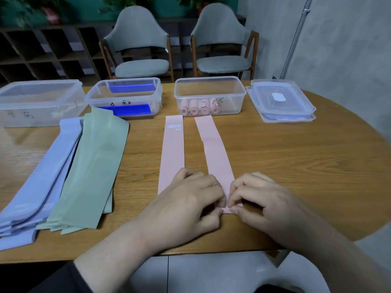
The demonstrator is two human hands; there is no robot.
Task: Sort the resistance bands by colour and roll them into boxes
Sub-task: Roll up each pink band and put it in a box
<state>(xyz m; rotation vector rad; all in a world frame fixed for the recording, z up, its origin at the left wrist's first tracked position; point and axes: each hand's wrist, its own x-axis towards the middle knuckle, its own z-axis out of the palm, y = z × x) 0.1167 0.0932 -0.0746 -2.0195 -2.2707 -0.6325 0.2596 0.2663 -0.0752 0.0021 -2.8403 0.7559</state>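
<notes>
Two pink bands lie flat on the wooden table, a left pink band [172, 153] and a right pink band [214, 149]. My left hand [186, 206] and my right hand [260, 201] both pinch the near end of the right pink band, fingers curled over it. A clear box [210, 95] behind holds several rolled pink bands. A second clear box [124, 97] carries blue clips. A third clear box [39, 102] stands at the far left. Flat green bands [88, 172] and lilac bands [40, 182] lie stacked on the left.
Stacked clear lids [280, 102] sit at the back right of the table [296, 166]. Two grey chairs stand behind the table, and a dark shelf unit lines the back left wall.
</notes>
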